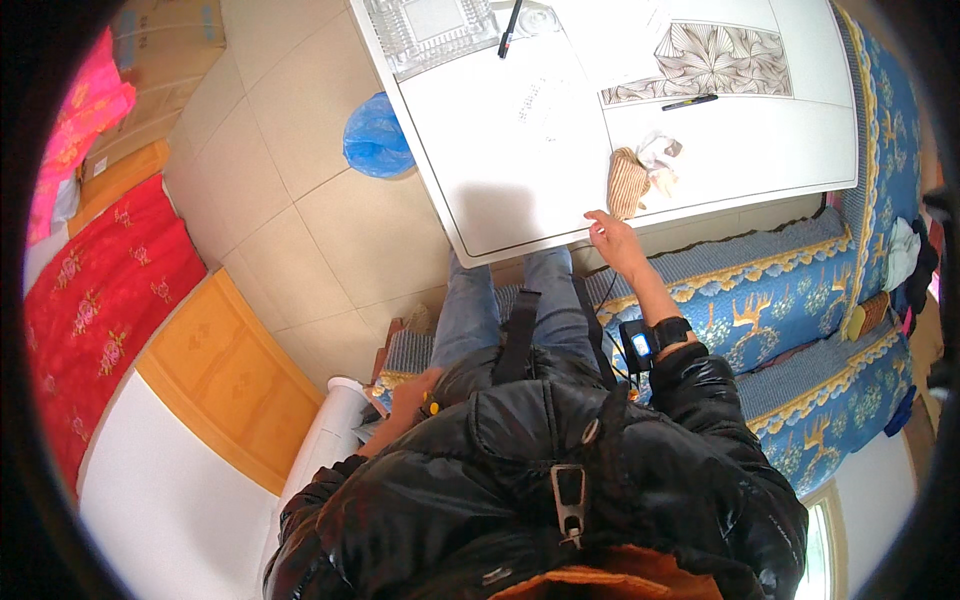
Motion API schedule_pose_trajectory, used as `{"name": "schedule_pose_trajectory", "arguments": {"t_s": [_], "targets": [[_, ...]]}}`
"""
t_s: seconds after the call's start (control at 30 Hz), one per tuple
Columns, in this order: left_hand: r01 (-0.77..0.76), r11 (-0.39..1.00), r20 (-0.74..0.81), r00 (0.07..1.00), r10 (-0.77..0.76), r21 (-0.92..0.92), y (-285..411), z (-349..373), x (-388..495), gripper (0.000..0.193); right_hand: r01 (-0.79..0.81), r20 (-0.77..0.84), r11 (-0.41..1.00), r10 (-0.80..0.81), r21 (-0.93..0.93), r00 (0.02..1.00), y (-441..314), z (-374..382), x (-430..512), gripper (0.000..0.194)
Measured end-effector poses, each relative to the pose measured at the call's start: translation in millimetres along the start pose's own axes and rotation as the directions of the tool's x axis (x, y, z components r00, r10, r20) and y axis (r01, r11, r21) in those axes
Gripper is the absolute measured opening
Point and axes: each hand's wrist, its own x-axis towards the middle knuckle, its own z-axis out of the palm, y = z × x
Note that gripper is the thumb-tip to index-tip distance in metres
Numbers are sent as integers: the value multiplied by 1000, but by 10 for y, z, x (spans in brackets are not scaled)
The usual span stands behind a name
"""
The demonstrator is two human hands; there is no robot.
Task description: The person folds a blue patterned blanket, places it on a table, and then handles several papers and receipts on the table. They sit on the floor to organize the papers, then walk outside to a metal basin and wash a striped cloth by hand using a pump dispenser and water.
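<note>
My right hand (616, 244) is over the front edge of the white table (480, 135), its fingers slightly bent and apart, with nothing seen in it. Just beyond its fingers lies a brown-and-cream striped cloth pouch (627, 184); whether they touch is unclear. Crumpled white and pale pink tissue or plastic (661, 156) lies against the pouch's right side. My left hand (414, 390) is low at my left hip, partly hidden by my black jacket, so its fingers cannot be made out.
On the table are a black marker (507, 41), a second pen (690, 103), a black-and-white line drawing (716, 60) and a clear patterned mat (435, 34). A blue plastic bag (377, 136) hangs by the table's left side. A blue patterned sofa (787, 300) stands to the right.
</note>
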Motion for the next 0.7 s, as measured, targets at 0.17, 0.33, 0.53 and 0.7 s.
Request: {"name": "schedule_pose_trajectory", "arguments": {"t_s": [0.17, 0.33, 0.53, 0.7], "targets": [[-90, 996, -72, 993, 92, 24, -273, 231, 66, 42, 0, 23, 1000, 0, -16, 1000, -13, 27, 77, 27], [-20, 980, 59, 998, 8, 200, -418, 367, 90, 46, -26, 57, 1000, 25, 17, 998, -22, 47, 123, 27], [179, 888, 124, 983, -139, -424, -237, 199, 91, 41, -27, 74, 999, 29, -32, 997, -7, 67, 141, 27], [156, 900, 159, 982, -98, -408, -306, 220, 128, 42, -47, 68, 996, 52, -76, 996, 27, 71, 132, 26]]}}
